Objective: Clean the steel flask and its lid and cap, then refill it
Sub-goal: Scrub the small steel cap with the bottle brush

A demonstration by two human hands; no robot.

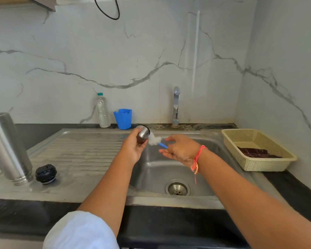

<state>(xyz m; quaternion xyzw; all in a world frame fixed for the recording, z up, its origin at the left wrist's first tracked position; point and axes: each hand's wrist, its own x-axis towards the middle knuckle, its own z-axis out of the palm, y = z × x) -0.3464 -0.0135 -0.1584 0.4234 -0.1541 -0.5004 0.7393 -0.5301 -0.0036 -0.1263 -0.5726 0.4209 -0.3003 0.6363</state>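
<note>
White sleeve [79, 230] cut off below; left hand [133, 148] curls fingers [141, 147] round steel cap [143, 134], right hand [181, 150] pinches brush [154, 140], handle mostly hidden.

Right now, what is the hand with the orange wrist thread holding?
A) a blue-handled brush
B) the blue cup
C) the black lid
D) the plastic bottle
A: the right hand holds the blue-handled brush, and its white bristles are at the steel cap that the left hand grips over the sink.
</note>
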